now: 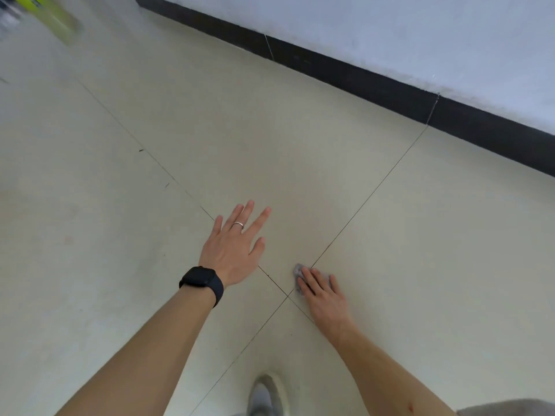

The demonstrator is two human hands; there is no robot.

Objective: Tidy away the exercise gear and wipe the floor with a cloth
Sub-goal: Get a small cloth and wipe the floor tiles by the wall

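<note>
Head view, and off at 10 o'clock there's a blurred green thing (51,13), too smeared to name. Sweeping right: left hand (232,247) at centre, fingers fanned wide, holding nothing, watch (201,282) on the wrist. Whether the palm bears on the floor (120,235) or floats just above it, I cannot tell. Next, the cloth (298,273), a small grey wad at 5 o'clock from that hand, right beside the crossing of the tile joints. The right hand (324,298) is flat on top, fingers straight and close together, pressing, not pinching.

The fingers point towards 11 o'clock. Little of the cloth peeks out at their tips. My guess is its long axis lies across them, roughly 9 to 3, but most of it is hidden.

Risks? With a flat press and no grip, a quick stroke could leave the wad behind or roll it up. The joints might snag its edge. Leaning hard on a damp tile, a hand could skid. The skirting (390,85) at 1 o'clock is well apart.
</note>
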